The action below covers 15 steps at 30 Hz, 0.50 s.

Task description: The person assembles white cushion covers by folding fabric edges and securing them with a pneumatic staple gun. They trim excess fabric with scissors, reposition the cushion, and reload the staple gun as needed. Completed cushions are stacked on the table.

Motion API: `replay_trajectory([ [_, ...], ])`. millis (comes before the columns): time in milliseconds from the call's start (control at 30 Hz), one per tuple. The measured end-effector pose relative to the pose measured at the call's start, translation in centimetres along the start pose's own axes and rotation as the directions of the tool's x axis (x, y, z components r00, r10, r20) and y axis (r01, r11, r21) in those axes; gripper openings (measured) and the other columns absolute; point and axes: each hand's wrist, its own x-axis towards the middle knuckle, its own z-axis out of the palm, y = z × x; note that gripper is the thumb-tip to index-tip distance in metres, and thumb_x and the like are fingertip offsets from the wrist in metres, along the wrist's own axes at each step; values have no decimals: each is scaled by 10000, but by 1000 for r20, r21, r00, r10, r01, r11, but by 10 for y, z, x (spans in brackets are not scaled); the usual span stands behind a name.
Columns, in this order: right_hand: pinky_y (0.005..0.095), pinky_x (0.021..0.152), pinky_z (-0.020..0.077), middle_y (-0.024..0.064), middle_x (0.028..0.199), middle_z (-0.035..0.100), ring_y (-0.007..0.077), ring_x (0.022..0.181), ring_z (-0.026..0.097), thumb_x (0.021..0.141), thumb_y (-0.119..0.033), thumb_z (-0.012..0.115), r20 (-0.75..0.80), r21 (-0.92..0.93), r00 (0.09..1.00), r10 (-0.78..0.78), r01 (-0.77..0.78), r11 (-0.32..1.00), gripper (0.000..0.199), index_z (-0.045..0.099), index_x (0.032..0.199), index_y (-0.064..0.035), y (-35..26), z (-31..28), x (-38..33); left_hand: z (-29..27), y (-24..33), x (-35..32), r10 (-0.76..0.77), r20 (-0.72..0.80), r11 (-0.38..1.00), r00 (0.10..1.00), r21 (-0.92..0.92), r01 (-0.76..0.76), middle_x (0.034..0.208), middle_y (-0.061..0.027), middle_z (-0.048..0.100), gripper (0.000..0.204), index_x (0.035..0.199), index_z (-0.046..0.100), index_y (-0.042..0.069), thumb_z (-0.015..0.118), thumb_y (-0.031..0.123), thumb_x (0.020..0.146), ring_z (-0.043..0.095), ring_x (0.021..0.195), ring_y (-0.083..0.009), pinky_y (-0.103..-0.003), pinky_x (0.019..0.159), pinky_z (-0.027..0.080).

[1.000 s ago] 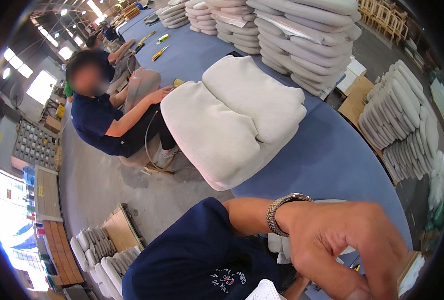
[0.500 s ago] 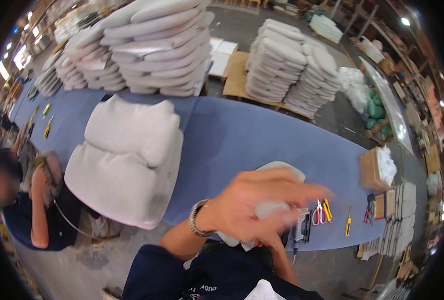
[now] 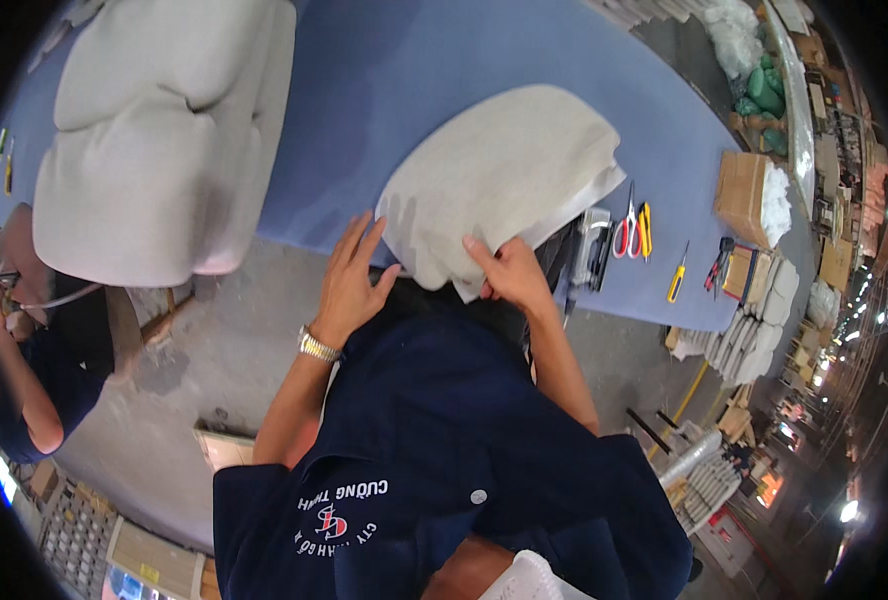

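A rounded light-grey upholstered cushion (image 3: 504,160) lies at the near edge of the blue-topped table (image 3: 354,90), its white underside showing along the right side. My right hand (image 3: 516,275) grips its near edge, thumb on top and the other fingers curled beneath, partly hidden. At the cushion's left near corner, my left hand (image 3: 352,285) is open with fingers spread; the fingertips are close to the fabric, and I cannot tell whether they touch. A metal staple gun (image 3: 591,250) lies just right of the cushion.
Red-handled scissors (image 3: 624,238), a yellow cutter knife (image 3: 646,232) and a yellow screwdriver (image 3: 678,280) lie farther right, before a cardboard box (image 3: 740,195). Larger grey cushions (image 3: 129,190) sit on the left. A co-worker's arm (image 3: 34,400) shows at far left.
My view has tilted downward. My left hand, raised and blurred over the cushion before, has come down to its left near corner. The cushion now shows almost whole, with my right hand on its near edge.
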Motion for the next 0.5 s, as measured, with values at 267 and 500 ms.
replay_trajectory([
  [267,340,546,566,117,604,711,197,506,692,979,-555,623,75,-139,994,74,-63,988,668,752,759,61,-10,10,-6,52,14,-6,8,202,994,979,108,-30,1705,-158,219,1052,1616,312,113,886,270,748,201,1576,-356,-519,1247,266],
  [500,347,561,544,120,555,673,213,505,678,1022,-519,574,-46,-99,999,-25,20,995,661,727,696,36,-2,17,-10,72,11,0,103,95,993,990,52,-108,1679,-168,292,1004,1601,341,89,835,83,728,261,1559,-355,-526,1254,267],
])
